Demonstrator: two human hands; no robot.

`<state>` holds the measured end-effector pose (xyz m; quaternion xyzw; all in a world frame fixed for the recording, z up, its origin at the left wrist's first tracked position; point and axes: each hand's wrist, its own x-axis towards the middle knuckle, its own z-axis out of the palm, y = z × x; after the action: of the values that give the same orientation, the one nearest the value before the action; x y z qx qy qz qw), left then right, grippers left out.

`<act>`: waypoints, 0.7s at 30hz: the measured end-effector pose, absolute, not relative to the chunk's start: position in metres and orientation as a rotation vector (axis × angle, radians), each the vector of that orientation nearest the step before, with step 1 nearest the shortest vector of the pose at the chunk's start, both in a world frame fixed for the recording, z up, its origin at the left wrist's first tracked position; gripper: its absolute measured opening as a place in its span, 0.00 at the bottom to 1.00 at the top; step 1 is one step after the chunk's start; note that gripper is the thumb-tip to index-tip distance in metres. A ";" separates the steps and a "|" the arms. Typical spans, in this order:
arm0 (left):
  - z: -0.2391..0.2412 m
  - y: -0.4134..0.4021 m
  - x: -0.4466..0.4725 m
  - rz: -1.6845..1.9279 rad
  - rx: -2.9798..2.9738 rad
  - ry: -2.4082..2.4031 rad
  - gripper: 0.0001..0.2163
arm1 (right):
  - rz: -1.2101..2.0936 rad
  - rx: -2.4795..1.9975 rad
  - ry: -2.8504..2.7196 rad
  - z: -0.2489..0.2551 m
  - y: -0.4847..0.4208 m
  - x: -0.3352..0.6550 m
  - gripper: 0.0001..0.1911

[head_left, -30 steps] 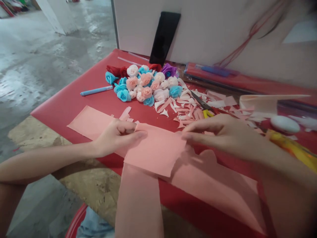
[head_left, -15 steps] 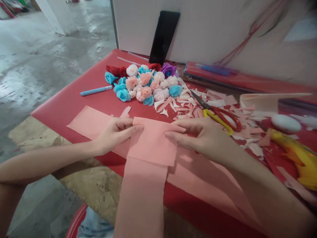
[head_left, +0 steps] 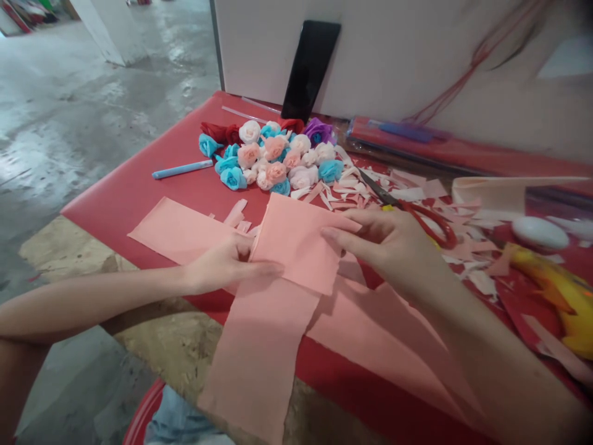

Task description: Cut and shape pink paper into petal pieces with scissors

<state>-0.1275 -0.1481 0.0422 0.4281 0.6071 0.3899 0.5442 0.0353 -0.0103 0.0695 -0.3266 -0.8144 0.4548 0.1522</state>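
Observation:
A strip of pink crepe paper (head_left: 296, 244) is folded over into a squarish layered part, with its loose tail hanging down past the table edge. At the fold's lower left side, my left hand (head_left: 227, 266) pinches it, thumb lying on top. My right hand (head_left: 380, 244) grips the upper right edge between thumb and fingers. Another pink paper strip (head_left: 178, 228) lies flat beneath, passing behind both hands. Beyond my hands sits a cluster of paper flowers (head_left: 273, 157) in white, peach, blue, red and purple. Scissors (head_left: 428, 217) with red and yellow handles lie behind my right hand.
Paper scraps (head_left: 463, 235) cover the right side of the red table (head_left: 134, 167). A yellow glue gun (head_left: 551, 290), a white egg-shaped object (head_left: 540, 232) and a blue pen (head_left: 182, 170) lie around. A black phone (head_left: 310, 71) leans on the wall. Below stands a red tub (head_left: 142, 411).
The folded paper has tilted and its top edge has risen. My left hand has slid down to its lower left side, and my right hand has moved slightly right. The hanging tail has swung.

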 end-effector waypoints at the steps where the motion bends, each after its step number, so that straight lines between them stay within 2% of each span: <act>1: 0.042 -0.148 -0.128 0.926 1.011 1.435 0.09 | 1.337 -0.966 -2.295 0.070 -0.011 0.035 0.13; 4: 0.041 -0.148 -0.128 0.954 1.049 1.471 0.11 | 1.516 -0.967 -2.248 0.072 -0.011 0.035 0.12; 8: 0.040 -0.148 -0.129 1.020 1.137 1.553 0.13 | 1.732 -0.804 -2.477 0.074 -0.010 0.035 0.11; 16: 0.037 -0.147 -0.131 1.106 1.122 1.544 0.10 | 1.758 -0.755 -2.413 0.074 -0.012 0.032 0.05; 21: 0.036 -0.145 -0.131 1.156 1.039 1.442 0.09 | 1.801 -0.664 -2.386 0.073 -0.009 0.035 0.07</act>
<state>-0.1307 -0.1453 0.0362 0.4276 0.5934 0.4756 0.4886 0.0350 -0.0092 0.0725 -0.2166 -0.7786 0.5876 0.0399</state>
